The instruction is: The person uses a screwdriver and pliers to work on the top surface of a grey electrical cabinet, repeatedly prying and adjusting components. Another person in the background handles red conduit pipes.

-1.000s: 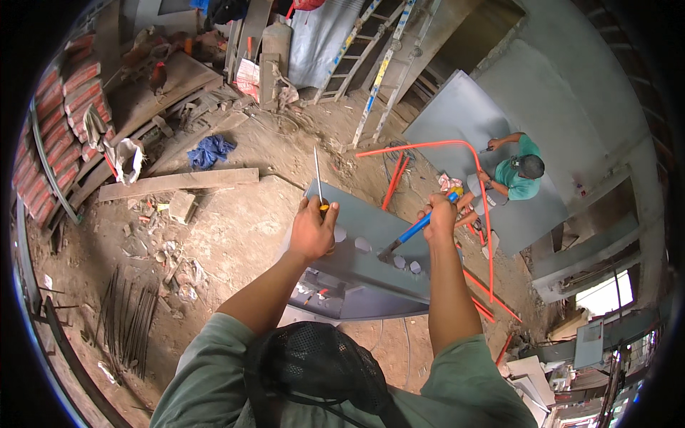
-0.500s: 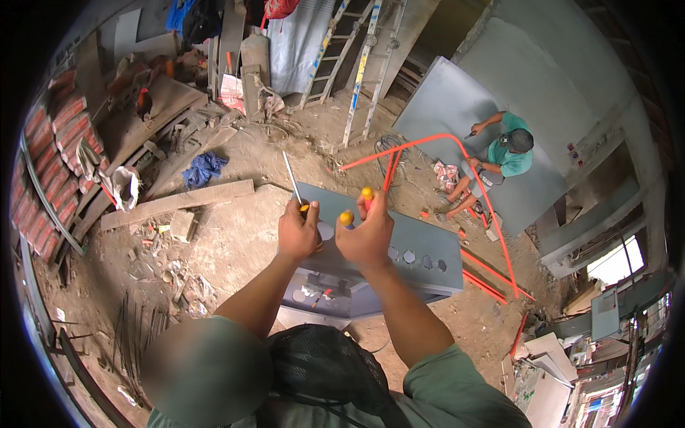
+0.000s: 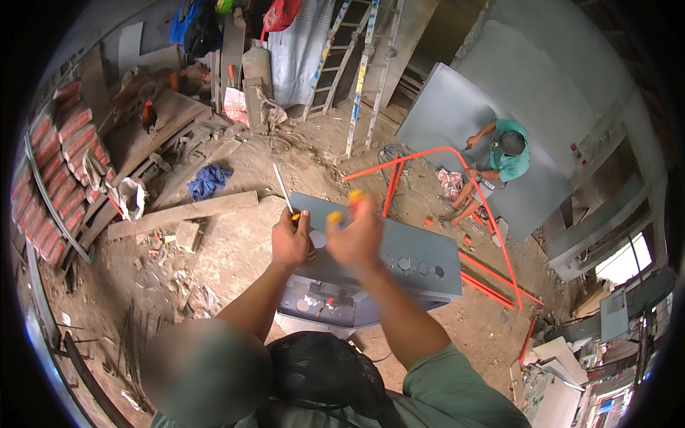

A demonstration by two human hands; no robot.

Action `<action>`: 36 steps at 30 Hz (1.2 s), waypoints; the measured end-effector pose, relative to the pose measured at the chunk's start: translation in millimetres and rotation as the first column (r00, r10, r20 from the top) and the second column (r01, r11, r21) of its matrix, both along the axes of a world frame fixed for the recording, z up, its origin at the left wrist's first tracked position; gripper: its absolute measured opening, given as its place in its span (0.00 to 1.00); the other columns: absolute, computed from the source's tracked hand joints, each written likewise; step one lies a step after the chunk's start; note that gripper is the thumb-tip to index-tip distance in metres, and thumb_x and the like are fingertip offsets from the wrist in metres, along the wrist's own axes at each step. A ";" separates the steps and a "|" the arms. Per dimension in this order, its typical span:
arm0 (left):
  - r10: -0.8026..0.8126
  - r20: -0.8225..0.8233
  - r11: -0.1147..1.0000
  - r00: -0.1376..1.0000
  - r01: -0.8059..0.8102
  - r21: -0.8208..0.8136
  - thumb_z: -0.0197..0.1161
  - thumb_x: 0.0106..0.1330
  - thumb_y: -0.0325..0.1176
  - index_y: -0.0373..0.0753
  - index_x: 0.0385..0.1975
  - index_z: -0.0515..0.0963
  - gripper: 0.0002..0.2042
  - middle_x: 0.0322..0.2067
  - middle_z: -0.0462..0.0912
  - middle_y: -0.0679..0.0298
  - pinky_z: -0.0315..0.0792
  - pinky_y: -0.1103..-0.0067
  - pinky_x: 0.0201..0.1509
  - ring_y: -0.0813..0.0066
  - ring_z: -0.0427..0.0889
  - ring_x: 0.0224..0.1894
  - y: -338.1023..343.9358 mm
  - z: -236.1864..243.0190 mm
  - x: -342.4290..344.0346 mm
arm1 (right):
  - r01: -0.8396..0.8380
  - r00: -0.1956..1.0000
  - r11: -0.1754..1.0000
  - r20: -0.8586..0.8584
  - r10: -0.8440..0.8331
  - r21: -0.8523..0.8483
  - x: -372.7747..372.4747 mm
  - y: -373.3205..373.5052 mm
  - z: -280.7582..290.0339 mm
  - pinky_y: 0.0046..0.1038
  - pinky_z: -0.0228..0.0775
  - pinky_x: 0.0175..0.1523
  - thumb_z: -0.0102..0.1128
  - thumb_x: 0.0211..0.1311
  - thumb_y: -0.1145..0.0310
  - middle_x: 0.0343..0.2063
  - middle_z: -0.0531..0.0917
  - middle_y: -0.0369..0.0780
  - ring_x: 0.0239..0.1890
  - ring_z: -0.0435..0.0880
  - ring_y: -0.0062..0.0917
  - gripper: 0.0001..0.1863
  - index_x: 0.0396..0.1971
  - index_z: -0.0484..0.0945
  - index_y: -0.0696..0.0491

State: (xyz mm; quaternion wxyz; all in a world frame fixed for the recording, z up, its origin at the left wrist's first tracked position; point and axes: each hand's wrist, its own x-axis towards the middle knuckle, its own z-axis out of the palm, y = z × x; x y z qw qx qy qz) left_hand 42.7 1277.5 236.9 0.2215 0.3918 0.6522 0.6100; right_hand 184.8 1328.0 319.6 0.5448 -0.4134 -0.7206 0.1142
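My left hand (image 3: pixel 290 242) is closed around a screwdriver (image 3: pixel 283 187), its long shaft slanting up and away. In my right hand (image 3: pixel 357 242), smeared by motion, is a tool with two yellow-and-red handles (image 3: pixel 355 203), probably pliers; its jaws are hidden. Both hands are above a grey metal box (image 3: pixel 428 244). A row of round holes (image 3: pixel 404 264) runs along the right part of its top, and a bigger round opening lies between my hands. The near side shows a recess (image 3: pixel 342 314) with small parts inside, too small to name.
Orange-red metal bars (image 3: pixel 499 242) lie and lean right of the box. Beyond them a person in a teal shirt (image 3: pixel 510 153) sits by a large grey sheet (image 3: pixel 446 107). Ladders (image 3: pixel 360 85) stand at the back. Stacked sacks (image 3: pixel 68 164) and a wooden plank (image 3: pixel 185 214) are left.
My right hand with the two-handled tool has shifted slightly left. My left hand, still holding the screwdriver, has moved slightly left and down. The view has tilted a little.
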 end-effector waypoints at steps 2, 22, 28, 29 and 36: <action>0.006 0.069 1.000 0.998 -0.007 0.014 0.62 0.79 0.42 0.33 0.38 0.77 0.16 0.26 0.87 0.57 0.78 0.74 0.35 0.72 0.84 0.27 5.0 -10.9 -8.6 | -0.081 0.996 0.996 0.041 0.082 -0.036 -9.3 -16.7 10.5 0.44 0.76 0.39 0.63 0.55 0.75 0.29 0.83 0.48 0.31 0.85 0.44 0.14 0.42 0.72 0.56; 0.058 0.037 0.997 0.998 -0.060 0.044 0.62 0.79 0.44 0.34 0.38 0.77 0.16 0.25 0.86 0.59 0.77 0.75 0.36 0.74 0.85 0.29 5.2 -8.6 0.2 | -0.476 0.662 0.516 -0.677 -0.323 -0.712 127.2 166.3 -35.1 0.37 0.67 0.60 0.73 0.58 0.62 0.53 0.78 0.40 0.51 0.74 0.30 0.29 0.59 0.76 0.52; 0.052 0.043 0.998 0.998 -0.054 0.040 0.62 0.79 0.44 0.34 0.38 0.77 0.17 0.25 0.86 0.59 0.78 0.75 0.36 0.73 0.85 0.29 7.3 -5.3 1.6 | -0.418 0.612 0.661 -0.730 -0.303 -0.624 122.2 175.2 -45.5 0.37 0.67 0.54 0.72 0.60 0.60 0.47 0.79 0.35 0.49 0.74 0.26 0.21 0.52 0.79 0.48; 0.046 0.037 0.998 0.998 -0.047 0.037 0.62 0.80 0.44 0.34 0.38 0.77 0.17 0.25 0.86 0.59 0.78 0.75 0.36 0.73 0.85 0.29 8.5 -5.7 1.5 | -0.390 0.615 0.695 -0.732 -0.293 -0.605 121.5 175.9 -47.5 0.37 0.68 0.50 0.73 0.61 0.59 0.41 0.81 0.33 0.47 0.75 0.24 0.17 0.47 0.80 0.46; 0.043 0.034 0.999 0.999 -0.043 0.013 0.62 0.80 0.44 0.33 0.38 0.78 0.17 0.25 0.86 0.59 0.78 0.74 0.36 0.74 0.85 0.28 1.4 -2.1 -4.6 | -0.343 0.670 0.730 -0.699 -0.251 -0.591 94.4 121.0 -6.0 0.33 0.73 0.34 0.71 0.62 0.67 0.34 0.77 0.33 0.32 0.77 0.22 0.15 0.42 0.73 0.47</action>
